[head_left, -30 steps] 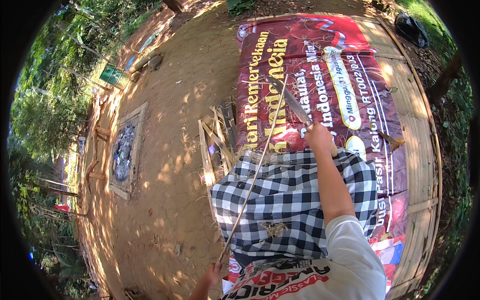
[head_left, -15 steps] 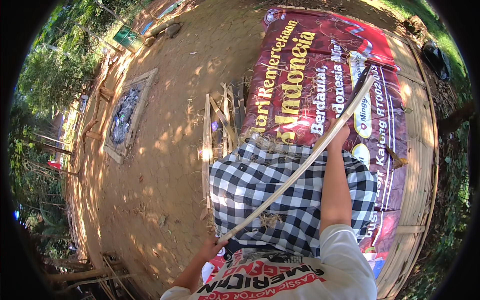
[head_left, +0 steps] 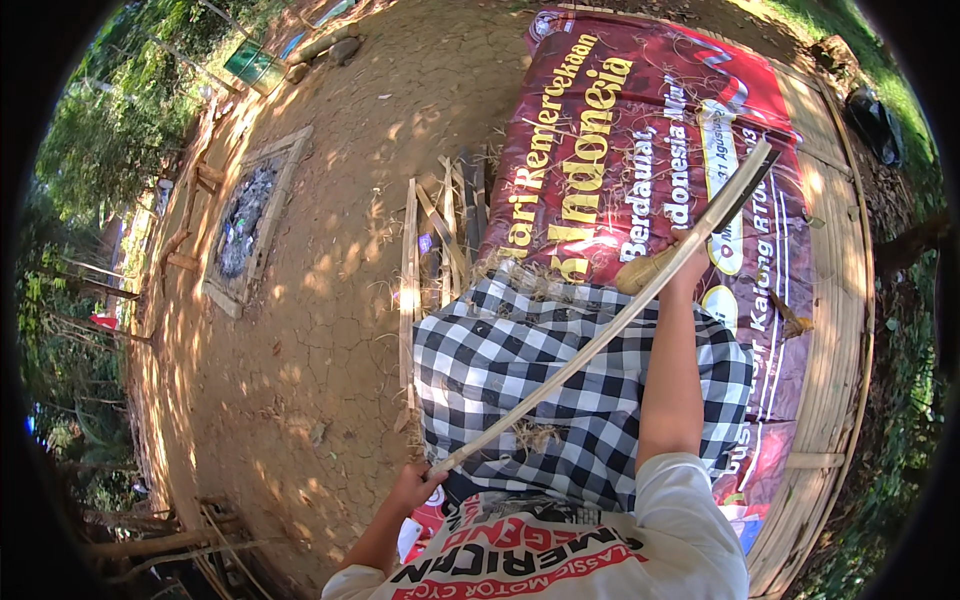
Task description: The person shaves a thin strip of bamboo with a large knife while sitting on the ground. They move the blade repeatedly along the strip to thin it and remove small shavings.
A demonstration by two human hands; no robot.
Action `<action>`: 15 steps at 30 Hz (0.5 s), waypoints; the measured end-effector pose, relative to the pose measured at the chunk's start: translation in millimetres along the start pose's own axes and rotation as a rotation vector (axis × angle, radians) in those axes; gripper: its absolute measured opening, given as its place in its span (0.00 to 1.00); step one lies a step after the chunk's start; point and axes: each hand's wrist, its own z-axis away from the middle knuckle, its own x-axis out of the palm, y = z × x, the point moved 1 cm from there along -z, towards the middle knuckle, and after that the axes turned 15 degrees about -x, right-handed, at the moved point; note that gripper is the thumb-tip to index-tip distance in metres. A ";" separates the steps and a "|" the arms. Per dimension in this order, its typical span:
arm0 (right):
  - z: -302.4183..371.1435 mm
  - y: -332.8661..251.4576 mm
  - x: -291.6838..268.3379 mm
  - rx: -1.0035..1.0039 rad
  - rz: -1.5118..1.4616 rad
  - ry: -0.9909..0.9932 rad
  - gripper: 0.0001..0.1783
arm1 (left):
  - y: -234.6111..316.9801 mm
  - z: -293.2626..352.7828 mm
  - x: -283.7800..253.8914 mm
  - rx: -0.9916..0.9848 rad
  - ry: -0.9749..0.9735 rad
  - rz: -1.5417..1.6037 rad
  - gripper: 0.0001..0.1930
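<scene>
A long pale bamboo strip (head_left: 560,382) runs slantwise across my lap, from lower left to upper right. My left hand (head_left: 415,487) is closed round its near end. My right hand (head_left: 686,268) grips a knife with a tan wooden handle (head_left: 643,273). The dark blade (head_left: 748,200) lies along the strip's far part, partly hidden by it. A black-and-white checked cloth (head_left: 560,345) covers my lap, with thin curled shavings (head_left: 535,437) on it.
A red printed banner (head_left: 590,170), strewn with shavings, covers a bamboo platform (head_left: 835,290). Several wood strips (head_left: 410,290) lie on the dirt ground to its left. Further left is a framed ash pit (head_left: 250,220). A black bag (head_left: 873,125) lies at far right.
The strip's far end has shifted right and the dark blade now shows on its right side. My right hand has turned, showing more of the handle; my left hand has moved slightly left.
</scene>
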 end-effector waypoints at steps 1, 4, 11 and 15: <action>-0.7 1.6 -0.4 0.022 -0.060 0.039 0.02 | -2.0 -0.6 1.0 -0.012 -0.004 0.077 0.18; -4.6 0.2 -2.6 0.112 -0.160 0.014 0.03 | -13.6 -0.9 6.9 -0.076 -0.018 0.256 0.19; 5.0 -32.3 0.0 0.035 -0.140 -0.158 0.05 | -16.9 -4.4 5.6 -0.129 -0.032 0.290 0.20; 27.6 -55.2 7.0 0.080 -0.161 -0.440 0.06 | -20.7 -13.9 -0.3 -0.159 -0.071 0.232 0.21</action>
